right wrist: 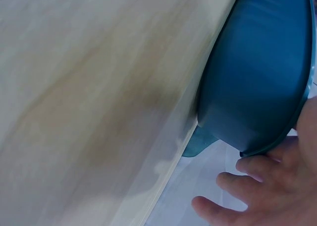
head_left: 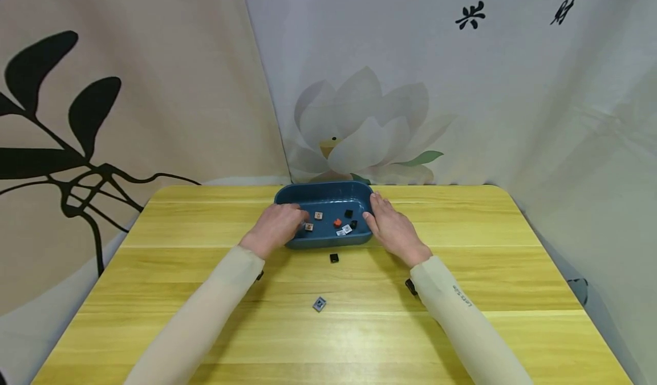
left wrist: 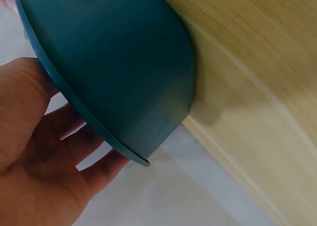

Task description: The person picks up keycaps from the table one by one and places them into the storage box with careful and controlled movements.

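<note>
A dark blue oblong dish stands toward the back of the table. Small blocky pieces lie in it: two pale square pieces, an orange piece, black pieces and white pieces. My left hand reaches over the dish's left rim, fingers bent down inside near the pale pieces. In the left wrist view the dish wall hides its fingertips, so I cannot tell whether they hold a piece. My right hand rests along the right rim, fingers extended; several spread beside the dish.
On the wooden table, a black square piece lies just in front of the dish, and a grey square piece lies nearer. Dark objects show beside both sleeves. A printed curtain hangs behind the table.
</note>
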`<state>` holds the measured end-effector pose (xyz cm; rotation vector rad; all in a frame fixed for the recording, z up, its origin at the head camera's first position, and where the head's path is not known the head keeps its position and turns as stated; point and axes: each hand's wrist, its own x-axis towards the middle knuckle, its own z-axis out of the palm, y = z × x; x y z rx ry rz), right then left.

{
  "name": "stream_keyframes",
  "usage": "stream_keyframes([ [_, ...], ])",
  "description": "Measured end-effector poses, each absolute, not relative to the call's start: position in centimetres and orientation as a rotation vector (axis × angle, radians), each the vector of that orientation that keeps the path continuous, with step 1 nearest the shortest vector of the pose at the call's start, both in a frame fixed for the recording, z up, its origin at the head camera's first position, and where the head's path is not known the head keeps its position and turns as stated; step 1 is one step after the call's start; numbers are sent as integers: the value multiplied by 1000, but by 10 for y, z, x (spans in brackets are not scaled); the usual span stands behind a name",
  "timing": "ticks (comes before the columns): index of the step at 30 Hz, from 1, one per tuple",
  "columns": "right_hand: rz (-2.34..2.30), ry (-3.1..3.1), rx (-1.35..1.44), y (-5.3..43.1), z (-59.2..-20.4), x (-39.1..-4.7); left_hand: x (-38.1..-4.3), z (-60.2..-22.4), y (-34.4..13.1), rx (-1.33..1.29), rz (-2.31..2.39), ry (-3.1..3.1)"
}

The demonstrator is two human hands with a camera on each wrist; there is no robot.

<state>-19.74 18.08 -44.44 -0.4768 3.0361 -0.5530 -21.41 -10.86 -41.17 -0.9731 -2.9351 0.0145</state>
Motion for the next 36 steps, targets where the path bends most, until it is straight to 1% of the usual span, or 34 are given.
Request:
stream_keyframes([
  [13,-558,3026,-473,179,-446,-198,-219,-413,-103,-964,16,-3020],
  [20,-553,3027,-477,180,-446,-198,-217,-417,-109,-999,7,-2907],
  [27,-543,3041,-486,180,-443,-198,-205,-411,-114,-975,-132,-2778],
  [36,-543,3029,-472,181,-442,-200,-175,-400,-110,-1001,-262,-2739],
])
